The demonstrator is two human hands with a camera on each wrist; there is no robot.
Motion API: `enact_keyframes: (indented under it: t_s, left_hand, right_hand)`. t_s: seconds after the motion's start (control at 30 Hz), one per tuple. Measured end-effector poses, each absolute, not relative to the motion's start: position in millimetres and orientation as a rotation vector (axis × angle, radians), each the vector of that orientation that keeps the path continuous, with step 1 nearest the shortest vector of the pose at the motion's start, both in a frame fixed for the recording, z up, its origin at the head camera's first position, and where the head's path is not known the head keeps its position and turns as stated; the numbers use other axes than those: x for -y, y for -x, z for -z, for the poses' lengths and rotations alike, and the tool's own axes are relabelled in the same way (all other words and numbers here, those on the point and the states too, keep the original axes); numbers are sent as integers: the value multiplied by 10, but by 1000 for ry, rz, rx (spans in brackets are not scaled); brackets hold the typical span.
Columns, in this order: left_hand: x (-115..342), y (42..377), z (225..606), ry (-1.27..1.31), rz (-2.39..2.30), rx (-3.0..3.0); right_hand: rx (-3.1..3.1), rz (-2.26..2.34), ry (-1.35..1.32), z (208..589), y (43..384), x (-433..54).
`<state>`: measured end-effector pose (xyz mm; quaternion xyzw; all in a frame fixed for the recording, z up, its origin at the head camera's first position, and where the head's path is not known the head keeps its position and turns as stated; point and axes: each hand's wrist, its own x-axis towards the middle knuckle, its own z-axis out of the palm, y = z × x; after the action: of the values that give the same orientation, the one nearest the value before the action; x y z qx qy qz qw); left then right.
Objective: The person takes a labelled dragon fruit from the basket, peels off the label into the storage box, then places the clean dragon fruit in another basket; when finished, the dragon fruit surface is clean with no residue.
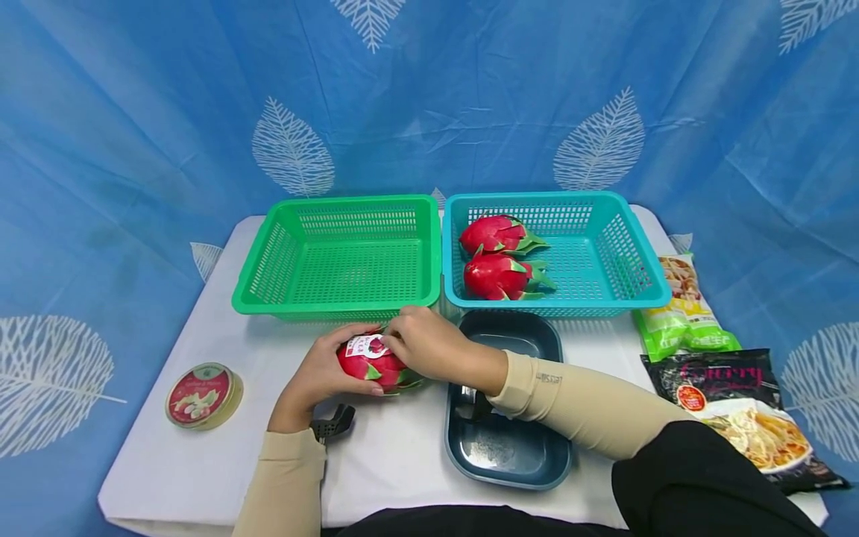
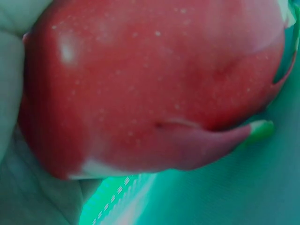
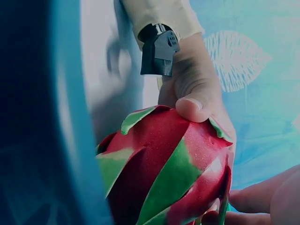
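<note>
My left hand [image 1: 329, 371] holds a red dragon fruit [image 1: 376, 368] from its left side, thumb along the near side and fingers over the far side. The fruit fills the left wrist view, its red skin [image 2: 140, 84] against the palm. A white sticker [image 1: 365, 346] with a fruit picture lies on its upper side. My right hand [image 1: 436, 345] is bent over the fruit's right part, its thumb at the sticker's right edge. Whether it pinches the sticker or presses it is hidden. The right wrist view shows the fruit's green-tipped scales [image 3: 174, 176] and the left thumb on top.
Behind the hands stand a green basket [image 1: 335, 307] and a turquoise basket [image 1: 557, 303] with two dragon fruits [image 1: 496, 276]. Under the right forearm sits a dark blue tray [image 1: 510, 477]. A round tin [image 1: 201, 397] is at left; snack bags [image 1: 684, 313] lie at right.
</note>
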<state>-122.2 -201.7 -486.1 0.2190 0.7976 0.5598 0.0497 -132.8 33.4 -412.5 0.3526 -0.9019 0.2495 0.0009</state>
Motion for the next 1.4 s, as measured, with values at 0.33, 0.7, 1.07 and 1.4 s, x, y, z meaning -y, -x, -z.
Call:
enact_keyframes:
  t_s: [0.33,0.7,1.07,1.4]
  left_hand:
    - [2023,1206,4876,-635,-1717,-2416]
    - [2004,1217,4865,-608,-1809,-2305]
    - [1992,1254,4850,-587,-1697,-2426]
    - [2007,1272,4851,-553,-1688,-2433]
  right_hand:
    - [2701,-916,-1142,4157,1329,-295]
    - [2366,-1305,-1323,3907,1205,-482]
    - [2514,-1639,-657,3699,1196,-1533]
    - [2902,-1795,-414,4016,659,-2186]
